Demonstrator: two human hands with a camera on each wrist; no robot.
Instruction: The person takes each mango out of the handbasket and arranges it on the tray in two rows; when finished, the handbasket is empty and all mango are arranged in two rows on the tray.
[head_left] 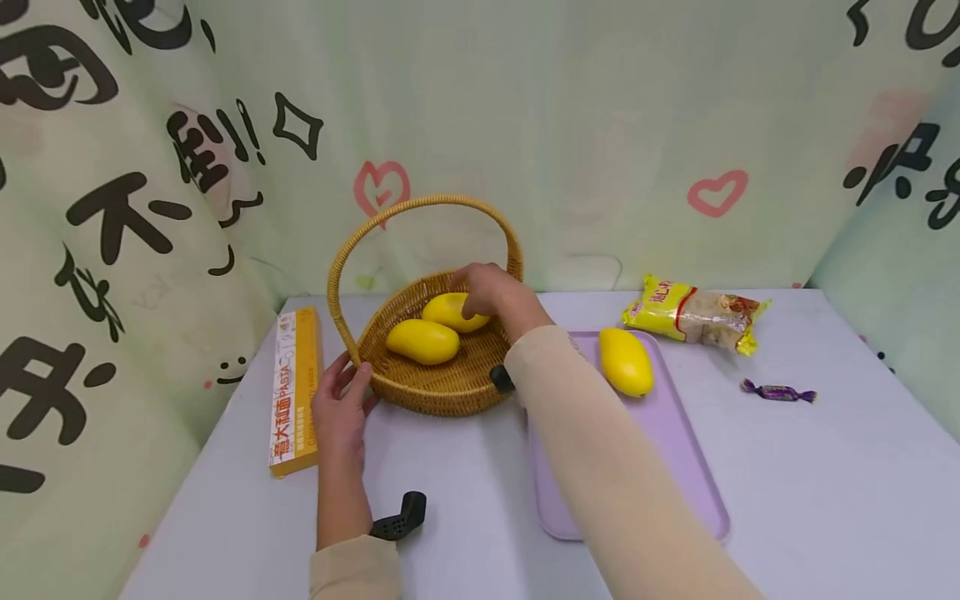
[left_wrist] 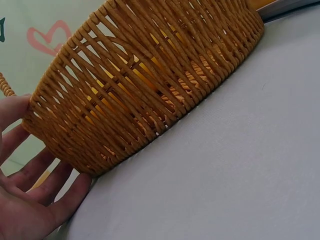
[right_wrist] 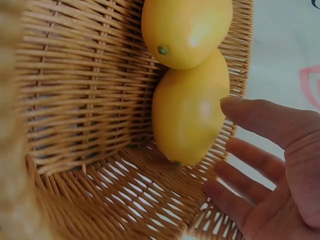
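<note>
A wicker basket (head_left: 442,400) with a tall hoop handle tilts toward me on the table, and two yellow mangoes lie in it, a nearer mango (head_left: 422,342) and a farther mango (head_left: 454,312). My left hand (head_left: 342,408) grips the basket's left side, thumb at the rim and fingers spread along the woven wall (left_wrist: 115,100). Reaching in past the handle, my right hand (head_left: 501,293) is over the farther mango. The right wrist view shows that hand's thumb (right_wrist: 232,107) beside the mango (right_wrist: 190,112), its fingers loosely bent and holding nothing.
On a purple tray (head_left: 675,467) right of the basket sits another mango (head_left: 626,362), partly beside my right sleeve. A yellow snack bag (head_left: 697,315) and a purple wrapped candy (head_left: 778,392) lie farther right. At left is a pasta box (head_left: 296,392). Printed curtains enclose the table.
</note>
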